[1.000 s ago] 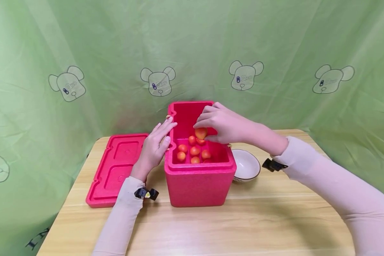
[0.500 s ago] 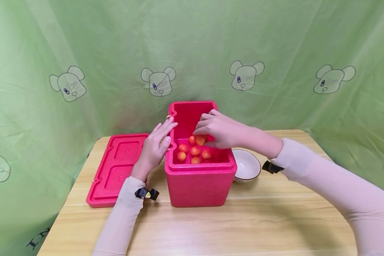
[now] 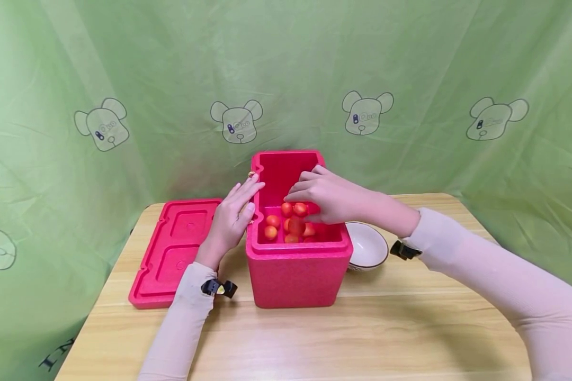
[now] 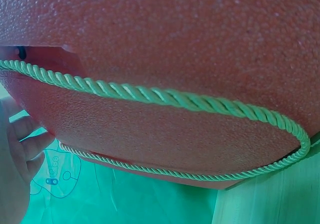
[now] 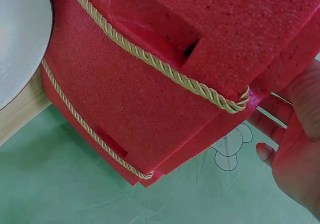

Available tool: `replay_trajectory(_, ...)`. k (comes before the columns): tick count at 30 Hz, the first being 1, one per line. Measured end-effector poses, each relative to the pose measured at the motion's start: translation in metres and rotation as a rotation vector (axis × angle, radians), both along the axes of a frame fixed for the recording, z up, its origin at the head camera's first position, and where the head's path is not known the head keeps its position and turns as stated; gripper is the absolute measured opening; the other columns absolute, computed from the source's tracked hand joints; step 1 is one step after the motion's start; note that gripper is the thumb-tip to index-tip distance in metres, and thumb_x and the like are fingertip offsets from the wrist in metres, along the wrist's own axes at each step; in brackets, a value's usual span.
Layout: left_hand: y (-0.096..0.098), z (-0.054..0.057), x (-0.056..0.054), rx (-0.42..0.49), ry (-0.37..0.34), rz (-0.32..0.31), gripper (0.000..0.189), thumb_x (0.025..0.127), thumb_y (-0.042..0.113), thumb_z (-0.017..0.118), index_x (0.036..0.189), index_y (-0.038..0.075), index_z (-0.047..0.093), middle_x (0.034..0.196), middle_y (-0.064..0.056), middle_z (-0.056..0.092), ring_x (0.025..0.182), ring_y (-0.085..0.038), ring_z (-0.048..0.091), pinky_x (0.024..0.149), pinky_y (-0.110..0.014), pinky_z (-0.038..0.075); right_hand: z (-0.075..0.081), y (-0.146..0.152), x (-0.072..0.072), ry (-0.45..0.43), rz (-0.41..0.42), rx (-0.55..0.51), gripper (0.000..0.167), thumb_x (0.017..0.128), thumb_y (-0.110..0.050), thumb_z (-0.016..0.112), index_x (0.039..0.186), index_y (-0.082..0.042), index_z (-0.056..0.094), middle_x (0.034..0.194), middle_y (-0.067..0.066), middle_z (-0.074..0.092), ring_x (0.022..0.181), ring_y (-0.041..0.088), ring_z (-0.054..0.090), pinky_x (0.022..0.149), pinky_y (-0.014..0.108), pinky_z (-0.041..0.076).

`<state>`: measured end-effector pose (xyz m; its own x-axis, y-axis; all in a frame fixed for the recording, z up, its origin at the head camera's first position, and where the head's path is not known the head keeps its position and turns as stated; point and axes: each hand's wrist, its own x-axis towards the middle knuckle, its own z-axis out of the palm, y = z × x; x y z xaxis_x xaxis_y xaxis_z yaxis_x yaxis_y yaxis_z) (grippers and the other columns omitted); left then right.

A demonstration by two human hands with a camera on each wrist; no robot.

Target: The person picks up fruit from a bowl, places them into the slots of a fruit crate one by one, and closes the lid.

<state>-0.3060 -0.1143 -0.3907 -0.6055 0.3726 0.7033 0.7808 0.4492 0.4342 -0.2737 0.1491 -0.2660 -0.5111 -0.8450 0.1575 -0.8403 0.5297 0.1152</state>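
Observation:
The red foam box (image 3: 293,280) stands uncovered, with several orange-red cherry tomatoes (image 3: 273,221) on its floor. My right hand (image 3: 329,196) reaches over the box's right rim, thumb and fingers apart above the fruit. Just below its fingers is a blurred cherry tomato (image 3: 296,226), separate from the hand. In the right wrist view, the box's side carries a gold twisted cord (image 5: 150,59), and the right hand (image 5: 305,149) shows at the edge. My left hand (image 3: 231,214) rests on the left rim with fingers extended. Its fingers (image 4: 32,141) also appear beside the box in the left wrist view.
A red lid (image 3: 186,254) lies flat on the wooden table (image 3: 386,338), left of the box. A white bowl (image 3: 368,246) with a dark rim stands close to the box's right side. Behind the table hangs a green curtain (image 3: 295,63) with bear drawings.
The right hand lowered a cherry tomato into the box and let it go; the tomato has dropped toward the others. The left hand has stayed on the rim.

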Motion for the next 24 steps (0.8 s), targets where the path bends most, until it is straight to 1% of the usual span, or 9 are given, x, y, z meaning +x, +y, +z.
replay_trajectory(3,0.0001,0.0004,0.0007,0.001,0.0,-0.001,0.053,0.101,0.034,0.041,0.148,0.013,0.055,0.159,-0.008,0.046,0.15,-0.022,0.042,0.126,-0.047,0.027,0.0001,0.0003,0.0006,-0.008,-0.003,-0.005,0.056,0.074,-0.024,0.09,0.125,-0.012,0.073,0.119,0.004,0.074,0.108,0.023,0.062,0.085,0.037,0.041)
replay_trajectory(7,0.0002,0.0009,0.0007,0.003,-0.003,-0.003,0.053,0.101,0.034,0.042,0.148,0.013,0.055,0.159,-0.007,0.046,0.15,-0.022,0.042,0.126,-0.047,0.027,0.0011,0.0007,0.0014,-0.012,-0.005,-0.008,0.057,0.074,-0.024,0.09,0.126,-0.011,0.072,0.121,0.005,0.074,0.11,0.024,0.062,0.086,0.039,0.041)
replay_trajectory(14,0.0016,0.0013,0.0025,-0.001,0.001,-0.003,0.053,0.102,0.034,0.041,0.147,0.012,0.055,0.159,-0.008,0.047,0.15,-0.022,0.042,0.126,-0.047,0.027,0.0021,0.0046,0.0027,-0.003,-0.006,-0.027,0.051,0.079,-0.026,0.086,0.125,-0.011,0.073,0.119,0.005,0.074,0.109,0.023,0.062,0.089,0.041,0.042)
replay_trajectory(19,0.0023,0.0024,0.0014,-0.002,-0.004,0.0,0.053,0.101,0.034,0.041,0.148,0.013,0.055,0.159,-0.008,0.047,0.15,-0.022,0.042,0.126,-0.047,0.028,0.0032,0.0078,0.0039,0.008,-0.004,-0.051,0.049,0.081,-0.027,0.085,0.125,-0.011,0.072,0.119,0.005,0.074,0.109,0.024,0.062,0.09,0.043,0.042)
replay_trajectory(24,0.0011,-0.0004,0.0,0.002,-0.018,0.003,0.052,0.101,0.032,0.042,0.148,0.013,0.055,0.159,-0.007,0.047,0.15,-0.022,0.042,0.126,-0.047,0.027,0.004,0.0095,0.0068,0.009,-0.015,-0.082,0.049,0.082,-0.028,0.084,0.126,-0.011,0.072,0.121,0.006,0.074,0.112,0.025,0.061,0.092,0.045,0.042)
